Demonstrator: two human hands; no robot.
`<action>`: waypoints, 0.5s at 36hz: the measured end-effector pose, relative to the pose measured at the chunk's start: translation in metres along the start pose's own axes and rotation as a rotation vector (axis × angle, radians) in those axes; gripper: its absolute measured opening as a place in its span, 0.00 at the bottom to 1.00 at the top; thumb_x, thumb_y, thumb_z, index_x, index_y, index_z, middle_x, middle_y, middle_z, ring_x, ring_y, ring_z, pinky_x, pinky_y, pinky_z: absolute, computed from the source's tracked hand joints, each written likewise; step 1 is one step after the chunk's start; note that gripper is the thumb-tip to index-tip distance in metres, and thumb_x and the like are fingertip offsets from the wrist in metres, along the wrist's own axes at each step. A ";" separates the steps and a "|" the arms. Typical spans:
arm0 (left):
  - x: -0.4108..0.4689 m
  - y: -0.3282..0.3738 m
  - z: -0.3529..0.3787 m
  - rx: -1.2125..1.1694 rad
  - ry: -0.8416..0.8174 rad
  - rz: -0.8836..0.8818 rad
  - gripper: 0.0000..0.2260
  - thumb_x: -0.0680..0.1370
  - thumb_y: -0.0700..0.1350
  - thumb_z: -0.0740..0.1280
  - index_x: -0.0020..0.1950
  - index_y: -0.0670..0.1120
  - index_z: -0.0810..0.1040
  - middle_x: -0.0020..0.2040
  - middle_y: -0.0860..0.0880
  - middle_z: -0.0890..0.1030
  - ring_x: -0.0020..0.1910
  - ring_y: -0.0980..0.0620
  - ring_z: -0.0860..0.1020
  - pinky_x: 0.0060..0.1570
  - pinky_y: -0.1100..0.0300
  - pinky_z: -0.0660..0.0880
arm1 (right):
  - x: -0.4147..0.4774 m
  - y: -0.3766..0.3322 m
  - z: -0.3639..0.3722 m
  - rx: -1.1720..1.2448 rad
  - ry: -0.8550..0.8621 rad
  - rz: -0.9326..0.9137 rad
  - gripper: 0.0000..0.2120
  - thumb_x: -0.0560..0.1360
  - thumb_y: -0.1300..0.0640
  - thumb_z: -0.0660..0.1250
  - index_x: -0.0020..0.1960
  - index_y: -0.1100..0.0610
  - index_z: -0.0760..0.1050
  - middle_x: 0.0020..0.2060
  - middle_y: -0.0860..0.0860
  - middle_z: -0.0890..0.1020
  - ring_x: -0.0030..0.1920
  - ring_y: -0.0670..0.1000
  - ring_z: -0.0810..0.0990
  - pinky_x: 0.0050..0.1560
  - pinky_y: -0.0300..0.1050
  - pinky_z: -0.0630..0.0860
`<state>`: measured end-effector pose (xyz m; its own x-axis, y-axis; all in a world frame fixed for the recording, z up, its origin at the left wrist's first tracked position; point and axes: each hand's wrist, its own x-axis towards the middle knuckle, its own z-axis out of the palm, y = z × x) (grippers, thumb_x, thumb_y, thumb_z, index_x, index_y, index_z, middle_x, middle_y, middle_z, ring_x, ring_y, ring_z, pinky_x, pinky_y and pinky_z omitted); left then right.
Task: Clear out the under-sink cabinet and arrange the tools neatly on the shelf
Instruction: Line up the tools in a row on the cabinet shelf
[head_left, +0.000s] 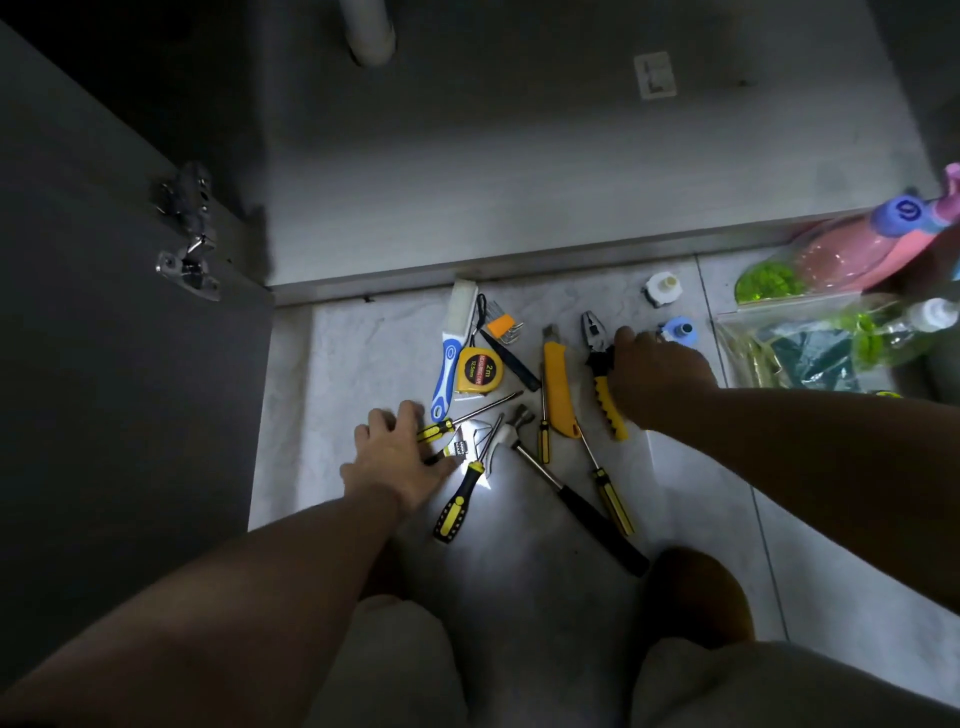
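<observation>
Pliers (611, 406) are covered by the right hand (657, 371), grip indeterminable; a screwdriver (467, 415) is touched by the spread fingers of the left hand (397, 457), with hammer (576, 501) and knife (558, 389) crowded between.

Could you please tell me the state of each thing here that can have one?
Cabinet door: open.
Tape measure: retracted, on floor.
Pliers: jaws closed, gripped by right hand.
Left hand: fingers spread, touching wrench.
Hammer: lying flat on floor.
</observation>
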<state>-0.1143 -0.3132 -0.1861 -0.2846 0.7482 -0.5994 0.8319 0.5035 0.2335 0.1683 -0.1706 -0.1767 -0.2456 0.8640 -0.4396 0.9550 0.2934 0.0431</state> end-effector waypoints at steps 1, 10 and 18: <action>-0.003 0.002 0.003 0.004 -0.019 -0.006 0.32 0.71 0.68 0.71 0.68 0.63 0.60 0.64 0.50 0.66 0.64 0.45 0.67 0.56 0.40 0.76 | -0.008 -0.004 -0.001 -0.004 0.040 -0.089 0.08 0.79 0.54 0.60 0.55 0.56 0.67 0.44 0.55 0.79 0.37 0.56 0.79 0.34 0.48 0.74; -0.008 0.026 0.016 0.017 -0.018 -0.096 0.33 0.77 0.49 0.70 0.74 0.61 0.54 0.63 0.45 0.66 0.59 0.42 0.70 0.52 0.42 0.80 | -0.078 -0.056 0.036 -0.025 -0.428 -0.374 0.17 0.76 0.48 0.66 0.63 0.52 0.74 0.56 0.52 0.80 0.56 0.55 0.81 0.52 0.50 0.79; -0.008 0.026 0.014 0.134 0.042 -0.025 0.28 0.80 0.48 0.66 0.75 0.59 0.55 0.62 0.45 0.71 0.52 0.44 0.76 0.48 0.47 0.81 | -0.056 -0.061 0.028 0.093 -0.632 -0.317 0.18 0.71 0.54 0.74 0.59 0.56 0.76 0.52 0.52 0.81 0.48 0.50 0.84 0.44 0.42 0.82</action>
<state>-0.0841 -0.3122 -0.1858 -0.3236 0.7548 -0.5706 0.8794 0.4625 0.1130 0.1283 -0.2485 -0.1796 -0.3973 0.3319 -0.8556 0.8708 0.4304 -0.2374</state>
